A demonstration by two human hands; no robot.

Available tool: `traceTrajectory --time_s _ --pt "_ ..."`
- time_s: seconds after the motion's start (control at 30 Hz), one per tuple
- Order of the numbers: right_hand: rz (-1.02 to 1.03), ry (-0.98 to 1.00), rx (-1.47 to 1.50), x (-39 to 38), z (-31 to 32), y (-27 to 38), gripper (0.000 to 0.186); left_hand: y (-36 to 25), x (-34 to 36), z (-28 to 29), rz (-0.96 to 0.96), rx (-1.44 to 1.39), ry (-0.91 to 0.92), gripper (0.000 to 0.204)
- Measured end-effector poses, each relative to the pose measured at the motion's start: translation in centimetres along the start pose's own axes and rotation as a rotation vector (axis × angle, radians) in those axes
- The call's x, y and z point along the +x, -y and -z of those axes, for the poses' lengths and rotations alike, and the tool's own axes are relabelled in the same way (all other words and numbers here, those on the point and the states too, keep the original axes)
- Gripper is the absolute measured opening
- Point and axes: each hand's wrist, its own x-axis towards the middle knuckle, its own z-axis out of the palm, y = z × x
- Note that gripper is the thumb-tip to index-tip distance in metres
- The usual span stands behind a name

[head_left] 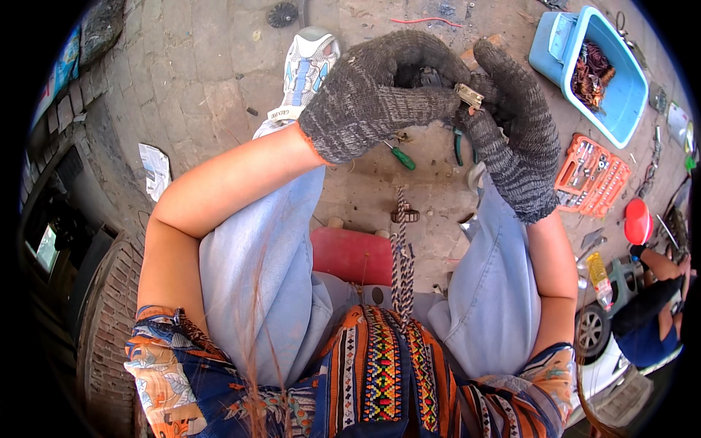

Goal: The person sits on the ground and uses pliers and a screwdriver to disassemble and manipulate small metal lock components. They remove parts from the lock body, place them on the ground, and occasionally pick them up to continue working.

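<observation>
My left hand (365, 98), in a dark grey knit glove, curls its fingers around a dark metal part (427, 79) at the upper middle, much of it hidden. My right hand (515, 139), gloved the same, is closed beside it on the same cluster. A small brass-coloured metal piece (469, 95) sits between my left thumb tip and the right hand's fingers. Below the hands on the paving lie a green-handled screwdriver (401, 157) and teal-handled pliers (458, 150), partly hidden by my right hand.
A blue tub (613, 117) with copper-coloured scrap, an orange socket set (591, 175) and a red container (637, 220) are at right, near a co-worker (653, 321) and a white car (591, 336). A red seat (350, 255), white shoe (307, 69) and brick edge (102, 328) also show.
</observation>
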Motion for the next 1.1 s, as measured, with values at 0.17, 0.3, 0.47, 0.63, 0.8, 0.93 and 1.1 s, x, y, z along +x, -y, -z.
traceTrajectory --time_s 0.17,0.3,0.47,0.63,0.8,0.93,1.1 --pt "0.012 0.128 0.142 0.4 0.5 0.3 0.061 0.8 0.0 0.0 -0.042 0.006 -0.057 0.030" --pt "-0.055 0.121 0.130 0.7 0.4 0.8 0.060 0.4 -0.1 0.3 -0.026 0.105 -0.067 0.032" --pt "-0.186 0.034 0.275 0.8 0.5 1.0 0.050 0.6 0.0 0.3 -0.034 0.176 -0.068 0.030" --pt "-0.256 0.056 0.251 0.9 0.6 1.0 0.049 1.0 -0.2 0.2 -0.072 0.207 -0.022 0.027" --pt "-0.158 -0.006 0.212 0.9 0.1 0.9 0.049 1.2 -0.2 0.1 0.011 0.241 -0.043 0.024" --pt "-0.198 0.104 0.158 1.0 0.4 0.8 0.049 1.3 -0.3 0.4 0.008 0.150 -0.067 0.022" --pt "-0.125 0.080 0.201 0.8 -0.2 0.5 0.051 1.5 -0.1 0.3 0.006 0.126 -0.090 0.026"
